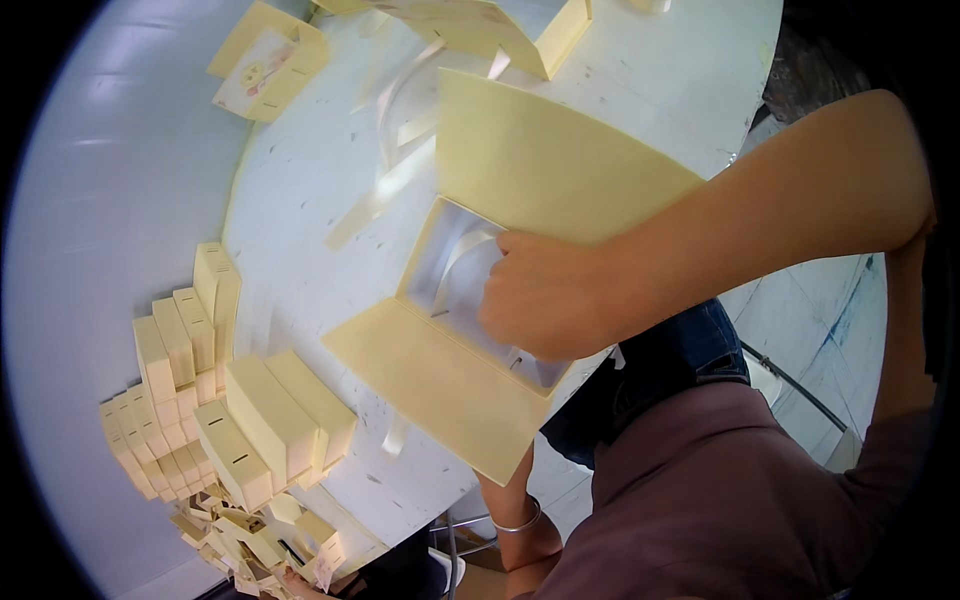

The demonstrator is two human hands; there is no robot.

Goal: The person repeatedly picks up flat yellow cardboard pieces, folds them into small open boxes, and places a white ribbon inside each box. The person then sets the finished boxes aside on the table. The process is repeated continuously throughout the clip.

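Observation:
An open cream gift box [405, 285] lies tilted before me, its wide cream lid panel [550, 160] spread to the far side and a second cream flap [440, 385] folded out toward me. Down in its pale interior, my right hand [550, 295] is closed in a fist. A white ribbon [462, 245] arches from a slot in the box wall up to the fingers of that hand, pinched there. My left hand [507, 490], with a bangle at the wrist, reaches under the near flap; its fingers are hidden behind the cardboard.
Stacked cream boxes [265, 420] line the table's left edge. More open boxes [270, 65] stand at the far side, with loose white ribbons [385, 190] on the white table [300, 200]. At lower left, another person's hand [298, 583] is beside small cream pieces.

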